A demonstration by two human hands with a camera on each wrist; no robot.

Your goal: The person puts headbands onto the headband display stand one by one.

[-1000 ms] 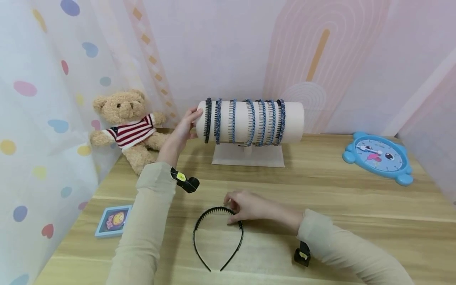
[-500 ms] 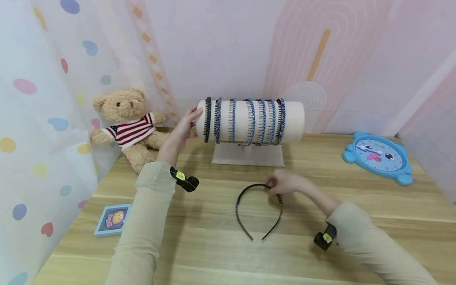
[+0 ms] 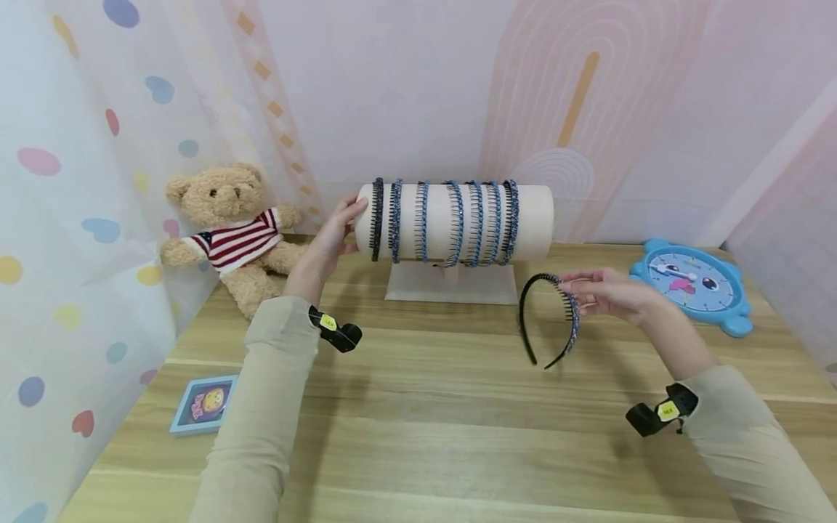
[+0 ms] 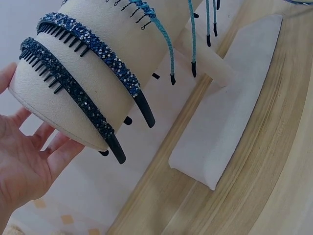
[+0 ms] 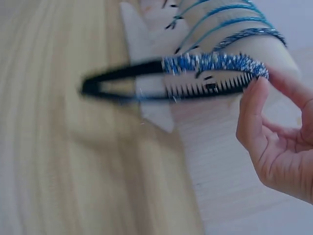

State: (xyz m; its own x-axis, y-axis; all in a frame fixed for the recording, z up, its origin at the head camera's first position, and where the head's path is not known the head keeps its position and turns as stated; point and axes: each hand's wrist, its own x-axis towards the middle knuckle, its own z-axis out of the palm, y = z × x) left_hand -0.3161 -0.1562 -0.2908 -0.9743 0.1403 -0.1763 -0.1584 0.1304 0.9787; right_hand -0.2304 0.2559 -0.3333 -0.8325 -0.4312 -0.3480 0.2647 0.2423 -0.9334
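In the head view a padded cream roll display stand (image 3: 536, 221) stands at the back, several black and blue toothed headbands looped round it. My left hand (image 3: 329, 236) grips its left end; in the left wrist view the fingers (image 4: 61, 152) spread under the end, beside a dark glittery headband (image 4: 73, 93). My right hand (image 3: 617, 296) pinches a black headband with blue-silver glitter (image 3: 575, 323) at its top, tips hanging downward, in front of the stand's right side. The right wrist view shows thumb and finger on the glittery part of this headband (image 5: 210, 62).
A tan teddy bear (image 3: 225, 203) in a striped sweater sits left of the stand. A small blue picture frame (image 3: 204, 403) lies at the front left. Behind my right hand is a blue animal-shaped clock (image 3: 693, 283). A patterned cloth wall (image 3: 405, 87) backs the wooden table (image 3: 418, 450).
My right hand has carried the headband from the table's front middle to the right and back, raising and turning it so its glitter shows. The left hand stays on the stand's end.
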